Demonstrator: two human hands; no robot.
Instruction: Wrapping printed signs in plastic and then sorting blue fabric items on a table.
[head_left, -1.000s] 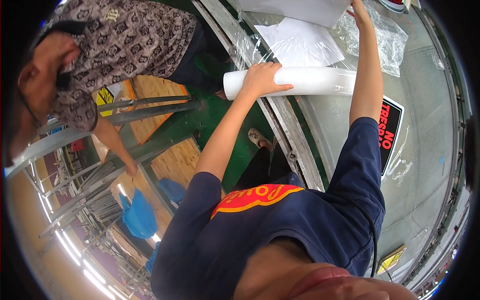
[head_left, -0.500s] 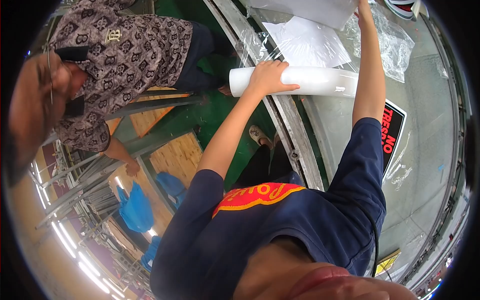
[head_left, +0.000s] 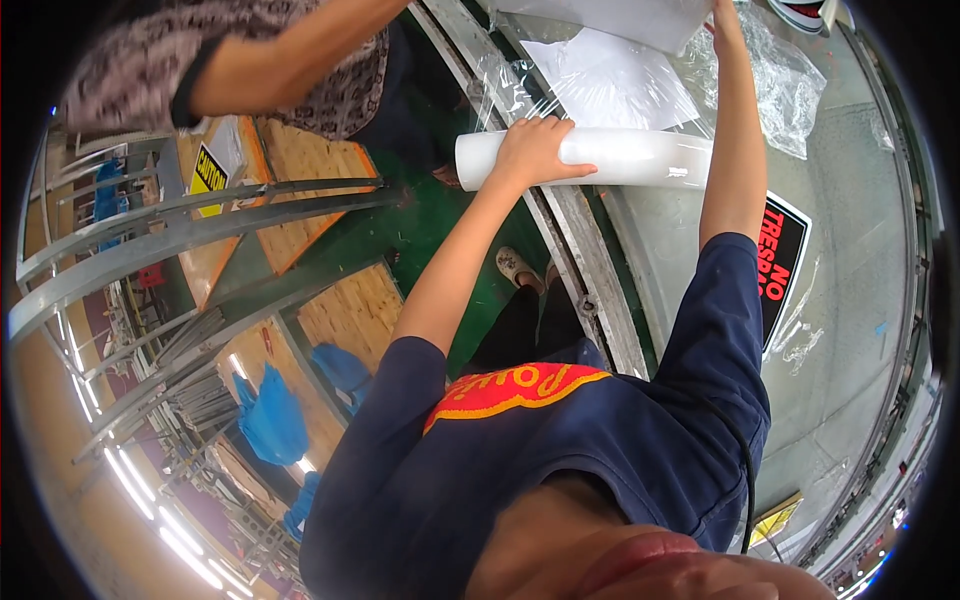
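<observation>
The left hand (head_left: 535, 152) lies spread across the white roll (head_left: 645, 160), thumb apart from the fingers, probably to steady it, since the roll spans the metal edge (head_left: 605, 270) of the table (head_left: 850, 220) and its left end overhangs the green floor (head_left: 485, 300). The right hand (head_left: 723, 25), cropped at the upper border, reaches beside a pale package (head_left: 620, 18); whether it pinches anything cannot be told. Between roll and package, clear film partly covers a white sheet (head_left: 610, 80), the table presumably keeping both flat.
</observation>
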